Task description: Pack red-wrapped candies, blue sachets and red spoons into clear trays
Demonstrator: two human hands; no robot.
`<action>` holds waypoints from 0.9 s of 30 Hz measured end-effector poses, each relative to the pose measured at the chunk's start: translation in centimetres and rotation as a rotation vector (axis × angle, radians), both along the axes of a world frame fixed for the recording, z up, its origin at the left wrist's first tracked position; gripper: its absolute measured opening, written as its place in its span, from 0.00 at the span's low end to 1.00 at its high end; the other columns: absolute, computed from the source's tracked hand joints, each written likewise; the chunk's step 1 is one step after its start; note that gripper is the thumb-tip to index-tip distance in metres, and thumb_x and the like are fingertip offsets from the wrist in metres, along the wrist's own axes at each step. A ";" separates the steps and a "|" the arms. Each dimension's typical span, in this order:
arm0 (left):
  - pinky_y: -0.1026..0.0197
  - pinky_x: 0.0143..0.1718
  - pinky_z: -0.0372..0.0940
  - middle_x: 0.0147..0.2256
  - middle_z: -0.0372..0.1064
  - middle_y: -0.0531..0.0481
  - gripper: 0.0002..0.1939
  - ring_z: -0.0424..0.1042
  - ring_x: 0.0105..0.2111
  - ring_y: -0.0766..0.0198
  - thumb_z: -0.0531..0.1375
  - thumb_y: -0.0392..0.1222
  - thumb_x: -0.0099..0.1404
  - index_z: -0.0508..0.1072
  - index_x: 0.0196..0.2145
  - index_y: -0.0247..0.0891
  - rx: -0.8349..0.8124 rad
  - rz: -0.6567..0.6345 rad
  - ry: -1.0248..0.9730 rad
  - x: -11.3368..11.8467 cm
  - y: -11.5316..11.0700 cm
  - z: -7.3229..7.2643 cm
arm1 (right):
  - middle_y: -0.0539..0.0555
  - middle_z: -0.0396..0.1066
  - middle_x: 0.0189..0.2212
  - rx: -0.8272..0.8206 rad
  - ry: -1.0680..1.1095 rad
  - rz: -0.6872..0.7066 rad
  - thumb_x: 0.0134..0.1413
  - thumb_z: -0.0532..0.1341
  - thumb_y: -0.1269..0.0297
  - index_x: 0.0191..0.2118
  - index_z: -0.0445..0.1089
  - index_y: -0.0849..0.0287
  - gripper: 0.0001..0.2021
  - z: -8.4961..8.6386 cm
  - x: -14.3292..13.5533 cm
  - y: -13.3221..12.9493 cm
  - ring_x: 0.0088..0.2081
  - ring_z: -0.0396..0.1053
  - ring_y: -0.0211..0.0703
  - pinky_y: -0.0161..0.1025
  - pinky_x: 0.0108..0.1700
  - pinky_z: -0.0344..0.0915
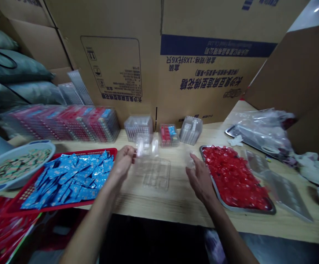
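Note:
My left hand (125, 158) has its fingers closed on the edge of a clear plastic tray (145, 146), which is blurred. Below and to the right of it, another clear tray (156, 174) lies flat on the wooden table. My right hand (199, 176) is over the table just left of the red packets (236, 178), its thumb and fingers apart; a faint clear shape is blurred near its fingertips. Behind the hands stand a stack of clear trays (139, 128), a filled tray stack (169, 135) with red and blue packets, and a tilted clear stack (191, 130).
A red basket (115, 151) of blue packets and a bowl (51, 146) of small pieces are at the left. Long rows of filled trays (66, 123) stand behind them. A large carton (115, 73) rises at the back. Plastic bags (264, 128) lie at the right.

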State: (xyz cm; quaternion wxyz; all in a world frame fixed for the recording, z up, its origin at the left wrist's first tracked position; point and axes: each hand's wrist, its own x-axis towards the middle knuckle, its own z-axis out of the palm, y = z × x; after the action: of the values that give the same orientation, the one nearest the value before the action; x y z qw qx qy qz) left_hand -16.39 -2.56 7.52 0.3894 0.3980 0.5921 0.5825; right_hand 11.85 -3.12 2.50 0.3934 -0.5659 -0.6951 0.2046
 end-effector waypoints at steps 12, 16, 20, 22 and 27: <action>0.46 0.59 0.56 0.58 0.65 0.26 0.19 0.61 0.62 0.42 0.51 0.32 0.66 0.71 0.53 0.27 -0.355 -0.163 1.248 -2.2 -0.7 -0.4 | 0.65 0.44 0.71 -0.127 -0.695 0.004 0.64 0.53 0.48 0.69 0.54 0.51 0.31 -3.6 -0.3 -3.2 0.70 0.39 0.73 0.74 0.60 0.47; 0.38 0.65 0.47 0.69 0.46 0.33 0.28 0.43 0.69 0.39 0.52 0.47 0.71 0.60 0.66 0.37 -0.396 -0.510 1.372 1.2 -4.3 -3.3 | 0.64 0.41 0.71 -0.119 -0.702 0.104 0.63 0.53 0.47 0.70 0.52 0.50 0.32 -4.8 -0.2 -4.2 0.70 0.39 0.72 0.74 0.61 0.44; 0.32 0.64 0.45 0.71 0.36 0.38 0.37 0.35 0.70 0.35 0.53 0.58 0.69 0.47 0.71 0.48 -0.366 -0.566 1.308 3.5 -7.0 -6.1 | 0.64 0.41 0.72 -0.019 -0.701 0.159 0.62 0.55 0.49 0.71 0.49 0.49 0.33 -5.9 -0.3 -4.5 0.70 0.40 0.71 0.73 0.63 0.43; 0.29 0.64 0.40 0.71 0.37 0.39 0.35 0.33 0.69 0.34 0.54 0.58 0.69 0.50 0.70 0.52 -0.322 -0.525 1.346 4.2 -7.5 -7.4 | 0.64 0.40 0.72 0.027 -0.708 0.175 0.62 0.56 0.49 0.71 0.49 0.49 0.34 -6.1 -0.4 -3.9 0.70 0.41 0.72 0.72 0.63 0.44; 0.29 0.65 0.40 0.69 0.47 0.40 0.28 0.39 0.69 0.33 0.53 0.48 0.71 0.57 0.67 0.50 -0.273 -0.391 1.390 4.9 -6.5 -8.9 | 0.64 0.42 0.71 0.080 -0.769 0.214 0.62 0.56 0.53 0.69 0.53 0.47 0.31 -5.9 0.4 -0.8 0.69 0.45 0.71 0.69 0.63 0.47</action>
State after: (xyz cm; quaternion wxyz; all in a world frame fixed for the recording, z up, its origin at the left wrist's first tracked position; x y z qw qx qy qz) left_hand -11.53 -9.05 -1.42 0.0670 0.7219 0.6877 0.0369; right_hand 12.25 -3.90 -3.44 0.1027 -0.5099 -0.8540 -0.0099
